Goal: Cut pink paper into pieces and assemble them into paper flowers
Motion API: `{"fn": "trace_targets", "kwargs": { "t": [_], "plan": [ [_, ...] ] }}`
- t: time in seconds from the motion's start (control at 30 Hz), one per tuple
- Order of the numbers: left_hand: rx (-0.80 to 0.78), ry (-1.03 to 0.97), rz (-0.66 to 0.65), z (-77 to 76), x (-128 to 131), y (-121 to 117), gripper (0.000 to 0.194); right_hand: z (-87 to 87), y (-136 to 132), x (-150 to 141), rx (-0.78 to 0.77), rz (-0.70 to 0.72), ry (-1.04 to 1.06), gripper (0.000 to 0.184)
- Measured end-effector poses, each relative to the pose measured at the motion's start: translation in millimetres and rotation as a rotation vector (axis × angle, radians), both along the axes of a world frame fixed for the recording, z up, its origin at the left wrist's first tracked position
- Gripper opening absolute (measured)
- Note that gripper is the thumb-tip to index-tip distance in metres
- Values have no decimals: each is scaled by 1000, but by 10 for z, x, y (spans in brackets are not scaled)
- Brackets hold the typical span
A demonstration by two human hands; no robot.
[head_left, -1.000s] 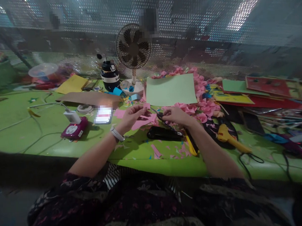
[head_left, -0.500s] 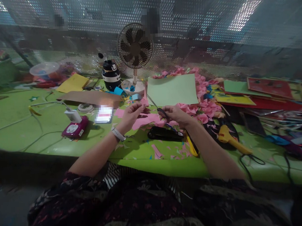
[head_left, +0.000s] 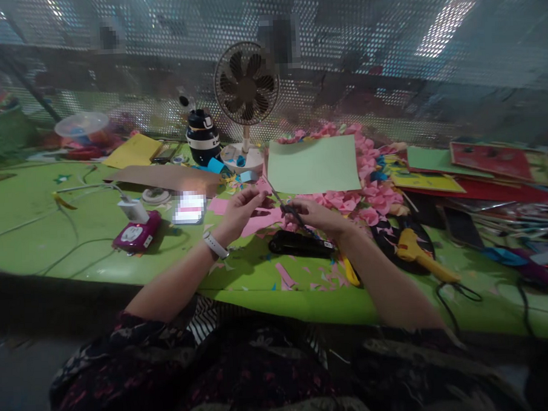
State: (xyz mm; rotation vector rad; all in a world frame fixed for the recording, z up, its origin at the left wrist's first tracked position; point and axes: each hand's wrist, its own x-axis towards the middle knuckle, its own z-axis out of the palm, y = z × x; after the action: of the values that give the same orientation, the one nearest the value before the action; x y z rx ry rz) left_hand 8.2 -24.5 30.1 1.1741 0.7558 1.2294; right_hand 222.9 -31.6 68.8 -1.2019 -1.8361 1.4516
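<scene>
My left hand [head_left: 241,211] pinches a piece of pink paper [head_left: 262,220] just above the green table [head_left: 76,250]. A white band sits on that wrist. My right hand [head_left: 317,216] grips small black-handled scissors [head_left: 287,206], whose blades point up and left into the pink paper. Pink scraps [head_left: 286,276] lie on the table below my hands. A black stapler [head_left: 298,245] rests just in front of my right hand.
A small fan [head_left: 246,94] and a black jar [head_left: 202,138] stand at the back. A light green sheet [head_left: 314,165] lies over pink paper flowers [head_left: 368,195]. A yellow glue gun [head_left: 419,255], a magenta device with charger [head_left: 134,233], cables and coloured cards [head_left: 490,160] surround the spot.
The scissors have shifted slightly at the pink paper, and the paper has turned a little in my left hand. Both hands stay in nearly the same place.
</scene>
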Motion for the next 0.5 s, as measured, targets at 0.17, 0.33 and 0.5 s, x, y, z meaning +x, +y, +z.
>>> {"fn": "trace_targets", "kwargs": {
  "t": [0.17,0.33,0.5],
  "plan": [
    [-4,-14,1,-2,8,-12,39,2,-3,-4,39,-12,-47,50],
    [-41,-20,24,44,27,-46,43,34,-30,-33,66,1,-63,47],
    [-61,-48,35,35,33,-39,40,13,-32,-38,70,-15,-58,47]
  ]
}}
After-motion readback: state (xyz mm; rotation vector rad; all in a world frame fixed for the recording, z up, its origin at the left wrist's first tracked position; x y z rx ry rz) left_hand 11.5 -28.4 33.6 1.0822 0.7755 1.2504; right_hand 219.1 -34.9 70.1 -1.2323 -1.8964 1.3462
